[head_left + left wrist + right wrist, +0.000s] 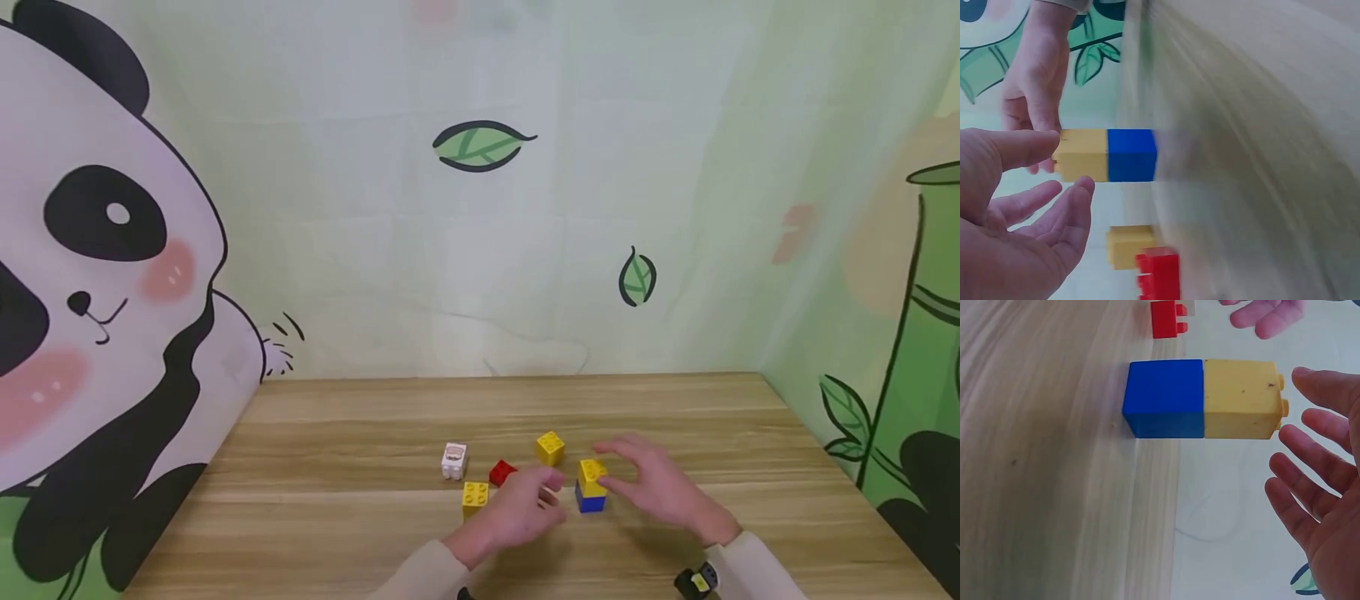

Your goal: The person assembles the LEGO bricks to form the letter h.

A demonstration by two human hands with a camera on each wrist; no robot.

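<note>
A yellow block (592, 475) with studs on top sits on a blue block (590, 501), and the two form an upright stack on the table. On the stack's right is my right hand (660, 483), fingers spread and thumb close to the yellow block; the right wrist view shows a gap between them. My left hand (521, 508) hovers to the left of the stack, its fingers loosely bent around nothing. Behind the left hand lies a small red block (502, 473), partly hidden. Another yellow block (475, 495) is beside the left wrist, its lower part covered.
A third yellow block (550, 448) stands behind the stack. Farther left is a white block (453, 461) with a printed picture. The wooden table (337, 433) ends at a cloth backdrop (360, 250) with a panda, leaves and bamboo.
</note>
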